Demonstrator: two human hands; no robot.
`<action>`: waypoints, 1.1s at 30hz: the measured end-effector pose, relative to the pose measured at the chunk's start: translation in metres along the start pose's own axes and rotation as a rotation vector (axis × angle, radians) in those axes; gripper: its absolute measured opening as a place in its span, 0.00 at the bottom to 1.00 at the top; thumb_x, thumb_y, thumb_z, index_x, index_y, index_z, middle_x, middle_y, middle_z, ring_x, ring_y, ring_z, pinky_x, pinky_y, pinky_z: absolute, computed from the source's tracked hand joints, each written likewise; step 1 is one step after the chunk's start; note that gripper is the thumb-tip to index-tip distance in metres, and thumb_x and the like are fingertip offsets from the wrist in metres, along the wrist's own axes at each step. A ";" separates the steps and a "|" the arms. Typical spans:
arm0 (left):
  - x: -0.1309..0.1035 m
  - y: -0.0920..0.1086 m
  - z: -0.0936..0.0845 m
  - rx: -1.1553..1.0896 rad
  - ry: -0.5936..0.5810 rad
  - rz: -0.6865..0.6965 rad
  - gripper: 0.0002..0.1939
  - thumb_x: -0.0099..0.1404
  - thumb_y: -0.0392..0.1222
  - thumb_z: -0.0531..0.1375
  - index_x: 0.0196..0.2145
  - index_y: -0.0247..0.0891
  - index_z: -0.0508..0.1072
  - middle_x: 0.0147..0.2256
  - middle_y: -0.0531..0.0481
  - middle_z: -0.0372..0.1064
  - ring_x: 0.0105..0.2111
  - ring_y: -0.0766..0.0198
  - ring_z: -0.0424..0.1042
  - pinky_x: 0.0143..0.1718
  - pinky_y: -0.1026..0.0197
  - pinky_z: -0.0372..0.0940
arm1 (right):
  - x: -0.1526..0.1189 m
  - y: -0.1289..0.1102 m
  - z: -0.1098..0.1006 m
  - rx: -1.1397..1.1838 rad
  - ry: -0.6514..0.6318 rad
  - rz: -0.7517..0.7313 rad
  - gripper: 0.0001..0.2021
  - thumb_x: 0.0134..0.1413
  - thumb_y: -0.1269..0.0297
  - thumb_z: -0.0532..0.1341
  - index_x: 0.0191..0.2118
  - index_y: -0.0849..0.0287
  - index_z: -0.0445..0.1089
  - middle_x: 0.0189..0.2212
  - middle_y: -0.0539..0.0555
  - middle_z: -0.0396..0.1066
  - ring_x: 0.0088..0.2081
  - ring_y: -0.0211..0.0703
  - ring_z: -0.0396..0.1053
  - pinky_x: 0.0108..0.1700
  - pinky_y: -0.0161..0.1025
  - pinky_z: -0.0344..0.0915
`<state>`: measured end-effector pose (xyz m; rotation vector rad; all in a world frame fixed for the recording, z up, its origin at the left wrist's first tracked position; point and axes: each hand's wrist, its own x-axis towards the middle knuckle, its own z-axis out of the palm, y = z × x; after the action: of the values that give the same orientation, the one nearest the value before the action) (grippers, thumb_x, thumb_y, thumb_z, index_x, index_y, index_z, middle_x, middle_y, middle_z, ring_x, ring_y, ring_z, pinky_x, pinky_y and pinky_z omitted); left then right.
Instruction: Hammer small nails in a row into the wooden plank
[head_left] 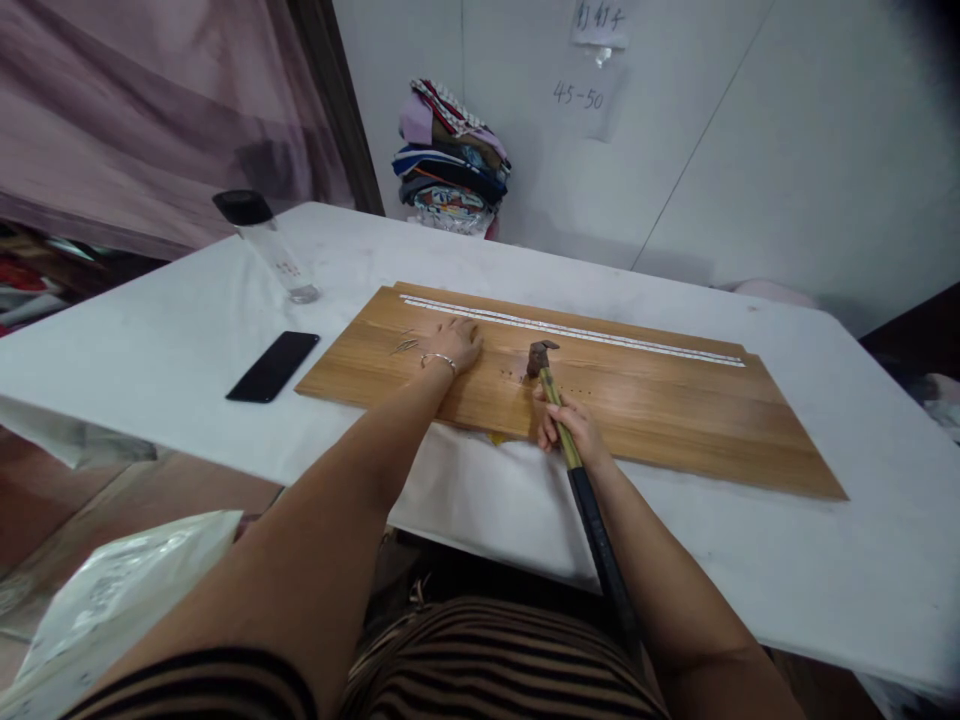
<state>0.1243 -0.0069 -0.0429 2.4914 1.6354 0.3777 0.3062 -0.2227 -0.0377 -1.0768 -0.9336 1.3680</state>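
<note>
My right hand (571, 428) is wrapped round the handle of a hammer (551, 386), close below its rusty head. The handle is yellowish near the head and black lower down. The hammer head is at the wooden board (675, 420), over a row of small dark marks or nail heads (577, 390). My left hand (457, 343) lies on the board with fingers stretched out, a bracelet at the wrist. Beside it, to the left, are several loose nails (406, 345). Along the board's far side run thin white strips with printed marks (570, 331).
The board lies on a white-covered table (810, 560). To its left are a black phone (274, 367) and a clear bottle (277, 262) with a black lid. Folded cloths (454, 160) are stacked beyond the table, against the wall. A pale plastic bag (135, 590) is at lower left.
</note>
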 end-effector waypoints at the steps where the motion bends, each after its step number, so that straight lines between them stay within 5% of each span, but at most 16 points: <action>1: 0.000 0.000 0.000 0.000 0.002 0.003 0.21 0.71 0.48 0.49 0.53 0.45 0.75 0.62 0.47 0.68 0.62 0.51 0.63 0.62 0.46 0.58 | 0.000 0.000 0.000 0.002 -0.007 -0.002 0.19 0.49 0.49 0.67 0.42 0.56 0.69 0.12 0.41 0.62 0.16 0.40 0.67 0.18 0.35 0.61; 33: -0.002 0.003 -0.005 0.000 -0.008 0.003 0.21 0.71 0.48 0.49 0.54 0.45 0.75 0.62 0.46 0.69 0.62 0.49 0.63 0.61 0.46 0.58 | -0.001 -0.002 0.001 0.013 -0.012 -0.010 0.20 0.49 0.50 0.67 0.44 0.56 0.68 0.13 0.41 0.61 0.16 0.41 0.67 0.18 0.35 0.61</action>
<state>0.1247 -0.0102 -0.0378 2.4925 1.6283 0.3680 0.3063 -0.2231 -0.0354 -1.0540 -0.9368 1.3716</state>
